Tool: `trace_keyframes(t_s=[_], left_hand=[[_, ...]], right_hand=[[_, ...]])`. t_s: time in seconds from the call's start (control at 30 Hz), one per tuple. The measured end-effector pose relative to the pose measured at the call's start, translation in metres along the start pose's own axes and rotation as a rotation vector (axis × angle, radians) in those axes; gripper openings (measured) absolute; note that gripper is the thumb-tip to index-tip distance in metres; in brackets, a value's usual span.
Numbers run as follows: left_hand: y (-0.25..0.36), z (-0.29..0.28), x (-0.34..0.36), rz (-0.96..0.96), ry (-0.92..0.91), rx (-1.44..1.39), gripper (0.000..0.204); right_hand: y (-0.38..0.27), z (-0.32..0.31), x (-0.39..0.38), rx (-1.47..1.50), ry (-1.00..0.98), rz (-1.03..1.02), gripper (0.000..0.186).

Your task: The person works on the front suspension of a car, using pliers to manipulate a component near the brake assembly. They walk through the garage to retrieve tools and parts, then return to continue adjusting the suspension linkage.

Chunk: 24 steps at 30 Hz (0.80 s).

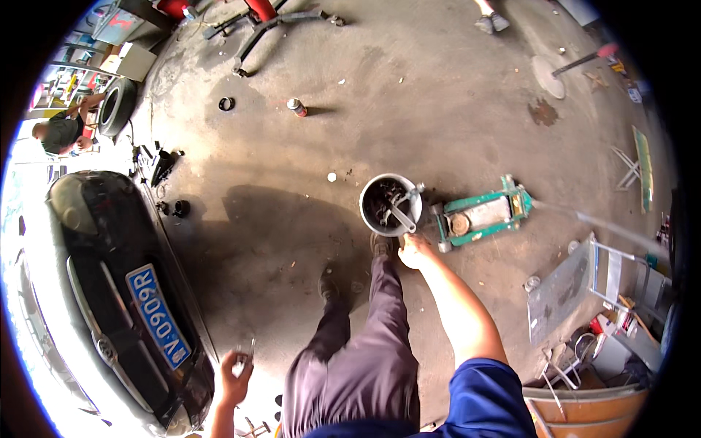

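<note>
My right hand (415, 250) is closed at the near rim of a round grey metal bucket (362, 208), with my arm stretched forward. Inside the bucket lie dark parts, and a silvery metal tool (401, 217) slants across its mouth, one end close to my fingers. Whether those fingers also touch the tool, I cannot tell. Low on the left, my left hand (234, 376) pinches a small, thin, shiny piece (252, 348) whose kind is too small to make out. It is beside the rear of a dark car (102, 292).
Right of the bucket stands a green floor jack (482, 216). A can (296, 107) and a black ring (226, 104) are on the concrete ahead. Back left, a person (64, 133) is near a tyre (117, 107). A grey panel (561, 296) and clutter lie at right.
</note>
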<state>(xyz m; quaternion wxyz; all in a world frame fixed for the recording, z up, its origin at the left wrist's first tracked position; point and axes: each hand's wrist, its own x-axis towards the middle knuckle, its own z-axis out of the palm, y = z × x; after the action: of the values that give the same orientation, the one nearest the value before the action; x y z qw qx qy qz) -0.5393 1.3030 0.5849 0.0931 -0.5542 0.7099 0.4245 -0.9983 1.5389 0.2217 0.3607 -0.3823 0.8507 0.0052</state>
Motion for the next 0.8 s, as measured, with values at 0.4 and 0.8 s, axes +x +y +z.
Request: trace_keyframes(t_s=[0.4,0.8], left_hand=[[-0.060,0.157,-0.059,-0.683,-0.216,-0.228,0.023],[-0.058,0.068,-0.079,-0.670,-0.270,0.146,0.016]], right_hand=[[0.024,0.165,0.349,-0.546,0.240,0.024,0.022],[0.022,-0.022,0.082,0.949,0.039,0.136,0.030]])
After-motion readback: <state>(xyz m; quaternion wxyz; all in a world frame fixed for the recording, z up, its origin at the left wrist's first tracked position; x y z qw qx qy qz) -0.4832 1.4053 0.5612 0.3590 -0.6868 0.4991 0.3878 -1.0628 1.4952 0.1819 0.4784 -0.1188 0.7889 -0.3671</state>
